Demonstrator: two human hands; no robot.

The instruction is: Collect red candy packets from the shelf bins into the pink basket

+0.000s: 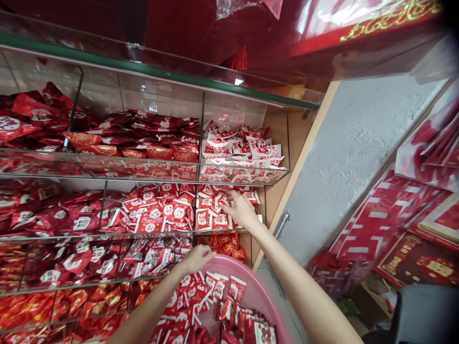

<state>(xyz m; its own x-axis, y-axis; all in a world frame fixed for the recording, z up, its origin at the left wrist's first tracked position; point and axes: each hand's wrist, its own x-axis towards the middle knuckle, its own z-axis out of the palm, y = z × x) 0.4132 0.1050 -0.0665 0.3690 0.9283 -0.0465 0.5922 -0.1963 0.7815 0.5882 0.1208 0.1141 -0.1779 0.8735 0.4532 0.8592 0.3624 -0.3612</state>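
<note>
Hands: right (241, 209) on packets (210, 216), left (196, 259) gripping basket (263, 296).

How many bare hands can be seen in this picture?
2. The left hand holds the rim of the round pink plastic basket, low centre; the right hand touches small red-and-white foil packets on the glass shelf above. No others show.

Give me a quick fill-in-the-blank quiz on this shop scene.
1. The left hand holds the basket by its ____.
2. The basket's colour is ____.
3. The right hand touches packets lying on a ____ shelf.
Missing words: rim; pink; glass.
</note>
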